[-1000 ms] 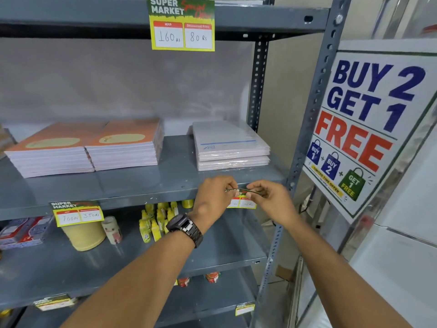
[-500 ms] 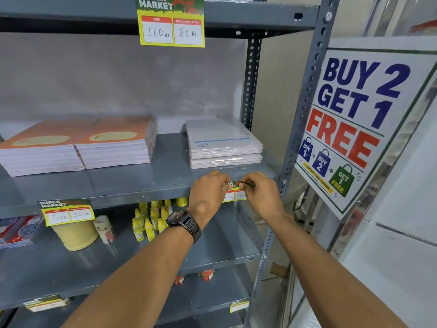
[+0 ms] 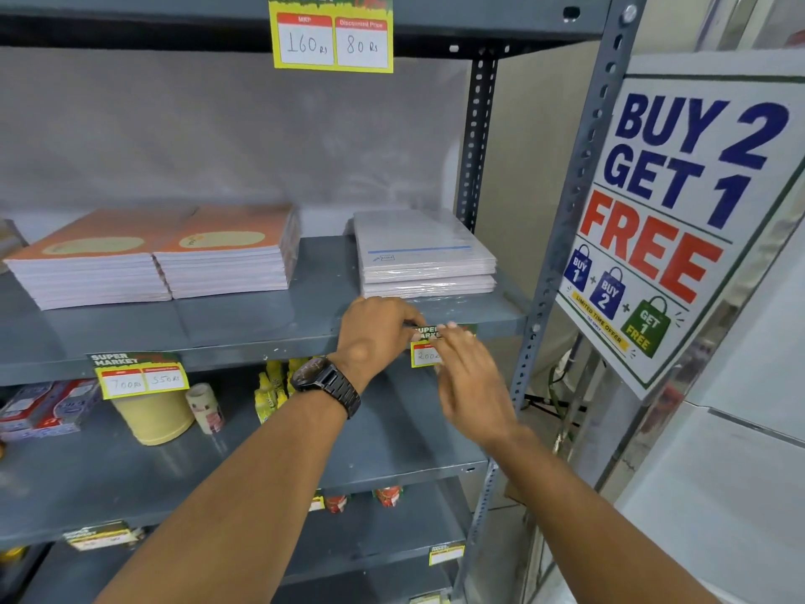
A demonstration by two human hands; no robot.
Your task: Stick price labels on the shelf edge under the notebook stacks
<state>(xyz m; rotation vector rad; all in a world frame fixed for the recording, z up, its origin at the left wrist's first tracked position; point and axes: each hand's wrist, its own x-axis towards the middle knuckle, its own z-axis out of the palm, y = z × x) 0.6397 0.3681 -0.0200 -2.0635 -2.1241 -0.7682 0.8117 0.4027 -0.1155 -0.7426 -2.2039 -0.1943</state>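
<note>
Shelf edge (image 3: 270, 348): grey metal, crossing mid-frame.
Notebook stacks (image 3: 152, 259): centre-left, above edge.
Left hand (image 3: 379, 335): fingers pinching price label's top-left corner.
Price label (image 3: 426, 350): centre frame, against edge, under white stack.
Right hand (image 3: 470, 381): blurred, fingers released, overlapping label's right side.

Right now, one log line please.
step: pressing price label | site: shelf edge | left hand: pinching | right hand: smoothing
</note>
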